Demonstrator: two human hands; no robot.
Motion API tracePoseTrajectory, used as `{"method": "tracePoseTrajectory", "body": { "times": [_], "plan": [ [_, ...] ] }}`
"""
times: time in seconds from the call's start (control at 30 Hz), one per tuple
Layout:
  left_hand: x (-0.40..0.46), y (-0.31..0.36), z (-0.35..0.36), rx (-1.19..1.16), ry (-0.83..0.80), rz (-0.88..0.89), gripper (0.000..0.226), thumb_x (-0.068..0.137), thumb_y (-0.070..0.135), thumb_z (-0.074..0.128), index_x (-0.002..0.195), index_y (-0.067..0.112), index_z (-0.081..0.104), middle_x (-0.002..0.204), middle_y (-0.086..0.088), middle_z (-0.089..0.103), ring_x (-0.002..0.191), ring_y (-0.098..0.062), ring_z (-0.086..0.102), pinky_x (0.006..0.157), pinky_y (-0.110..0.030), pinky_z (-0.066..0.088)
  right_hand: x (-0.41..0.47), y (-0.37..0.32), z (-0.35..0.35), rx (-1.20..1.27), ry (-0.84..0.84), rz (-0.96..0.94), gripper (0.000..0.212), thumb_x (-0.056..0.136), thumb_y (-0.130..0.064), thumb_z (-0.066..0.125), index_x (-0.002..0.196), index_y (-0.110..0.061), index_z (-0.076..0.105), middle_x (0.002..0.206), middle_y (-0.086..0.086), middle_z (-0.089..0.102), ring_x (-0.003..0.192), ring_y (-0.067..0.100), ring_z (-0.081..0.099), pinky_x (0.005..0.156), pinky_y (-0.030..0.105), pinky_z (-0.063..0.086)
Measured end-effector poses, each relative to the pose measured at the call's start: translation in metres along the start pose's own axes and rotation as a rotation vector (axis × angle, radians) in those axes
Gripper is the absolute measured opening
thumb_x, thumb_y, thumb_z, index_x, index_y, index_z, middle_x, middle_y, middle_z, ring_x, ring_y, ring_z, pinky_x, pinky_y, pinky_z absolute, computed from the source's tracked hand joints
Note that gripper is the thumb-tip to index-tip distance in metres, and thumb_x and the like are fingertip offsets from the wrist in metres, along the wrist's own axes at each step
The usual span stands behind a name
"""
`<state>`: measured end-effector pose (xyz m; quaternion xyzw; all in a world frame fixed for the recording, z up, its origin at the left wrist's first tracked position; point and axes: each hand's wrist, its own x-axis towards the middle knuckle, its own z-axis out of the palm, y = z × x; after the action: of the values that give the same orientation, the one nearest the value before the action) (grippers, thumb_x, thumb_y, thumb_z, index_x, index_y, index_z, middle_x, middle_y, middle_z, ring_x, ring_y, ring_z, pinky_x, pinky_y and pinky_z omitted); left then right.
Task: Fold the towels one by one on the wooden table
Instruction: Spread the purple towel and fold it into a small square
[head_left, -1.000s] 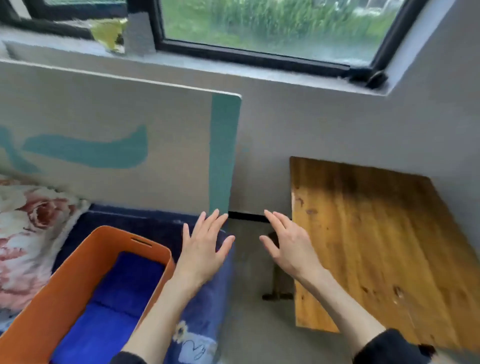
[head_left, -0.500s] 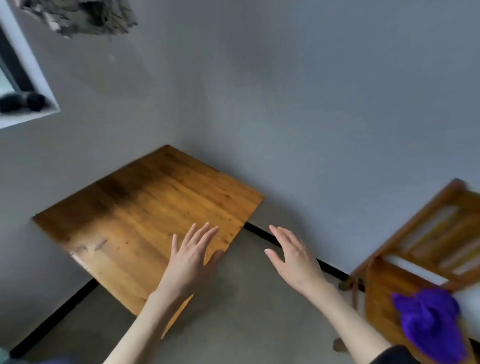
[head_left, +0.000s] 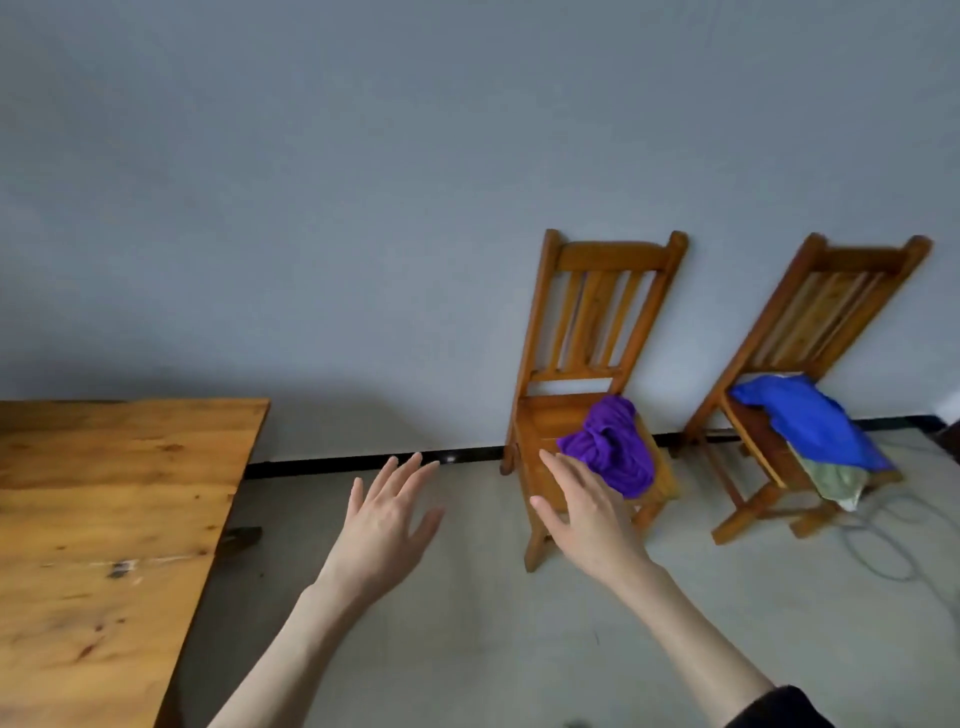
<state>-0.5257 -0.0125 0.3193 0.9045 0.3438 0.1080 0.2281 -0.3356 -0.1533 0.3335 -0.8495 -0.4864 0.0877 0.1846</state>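
A crumpled purple towel lies on the seat of a wooden chair against the wall. On a second chair further right are a blue towel and a pale green cloth under it. The wooden table fills the left side, bare on top. My left hand is stretched out over the floor, fingers spread, holding nothing. My right hand is open too, raised in front of the first chair, just left of the purple towel and short of it.
A grey wall runs behind the chairs, with a black skirting strip along its foot. The floor is pale concrete. A grey cable loops on the floor beside the right chair. A dark table foot shows under the table's edge.
The view has swung right, from the orange basket and window past the table to the two chairs. Both hands stay raised and open; the right hand now reaches toward the purple towel.
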Motion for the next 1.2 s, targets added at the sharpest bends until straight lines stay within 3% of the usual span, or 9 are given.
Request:
{"method": "tracePoseTrajectory", "body": {
  "times": [0.13, 0.33, 0.5, 0.8, 1.03, 1.2],
  "plan": [
    [0.055, 0.043, 0.049, -0.016, -0.073, 0.054, 0.049, 0.096, 0.04, 0.041, 0.143, 0.033, 0.028, 0.154, 0.013, 0.018, 0.144, -0.011, 0.007, 0.116, -0.038, 0.007, 0.016, 0.066, -0.014, 0.038, -0.005, 0.075, 0.057, 0.095, -0.041, 0.045, 0.146, -0.023, 0.025, 0.15, 0.0, 0.033, 0.137, 0.016, 0.031, 0.11, 0.037, 0.032],
    [0.137, 0.127, 0.137, -0.046, -0.214, 0.089, 0.046, 0.096, 0.038, 0.041, 0.141, 0.029, 0.032, 0.152, 0.007, 0.026, 0.143, -0.014, 0.014, 0.115, -0.04, 0.012, 0.047, 0.188, -0.037, 0.014, -0.035, 0.15, 0.055, 0.094, -0.037, 0.049, 0.143, -0.02, 0.031, 0.142, -0.001, 0.042, 0.128, 0.014, 0.042, 0.101, 0.029, 0.039],
    [0.192, 0.163, 0.186, -0.052, -0.298, 0.098, 0.043, 0.097, 0.035, 0.041, 0.138, 0.026, 0.037, 0.149, 0.007, 0.033, 0.141, -0.014, 0.021, 0.112, -0.042, 0.019, 0.078, 0.27, -0.047, -0.008, -0.107, 0.25, 0.053, 0.094, -0.036, 0.048, 0.142, -0.022, 0.031, 0.141, -0.003, 0.043, 0.127, 0.016, 0.043, 0.1, 0.032, 0.04],
    [0.305, 0.145, 0.262, 0.011, -0.43, 0.133, 0.041, 0.097, 0.034, 0.04, 0.137, 0.026, 0.039, 0.146, 0.009, 0.035, 0.136, -0.008, 0.028, 0.107, -0.029, 0.024, 0.18, 0.368, -0.014, -0.031, -0.27, 0.38, 0.053, 0.095, -0.037, 0.045, 0.143, -0.022, 0.029, 0.144, -0.001, 0.04, 0.13, 0.018, 0.041, 0.102, 0.034, 0.039],
    [0.396, 0.11, 0.341, 0.028, -0.555, 0.132, 0.042, 0.097, 0.029, 0.038, 0.139, 0.028, 0.036, 0.146, 0.01, 0.033, 0.137, -0.008, 0.027, 0.11, -0.028, 0.023, 0.262, 0.439, 0.063, 0.061, -0.344, 0.54, 0.052, 0.096, -0.036, 0.043, 0.143, -0.019, 0.029, 0.143, 0.003, 0.041, 0.13, 0.021, 0.04, 0.104, 0.036, 0.037],
    [0.436, 0.09, 0.398, -0.053, -0.55, 0.118, 0.034, 0.096, 0.021, 0.043, 0.129, 0.019, 0.052, 0.134, 0.002, 0.051, 0.125, -0.015, 0.046, 0.102, -0.029, 0.035, 0.288, 0.481, 0.134, 0.107, -0.348, 0.636, 0.048, 0.095, -0.033, 0.046, 0.14, -0.017, 0.037, 0.137, 0.006, 0.048, 0.126, 0.024, 0.045, 0.099, 0.035, 0.039]
  ]
}}
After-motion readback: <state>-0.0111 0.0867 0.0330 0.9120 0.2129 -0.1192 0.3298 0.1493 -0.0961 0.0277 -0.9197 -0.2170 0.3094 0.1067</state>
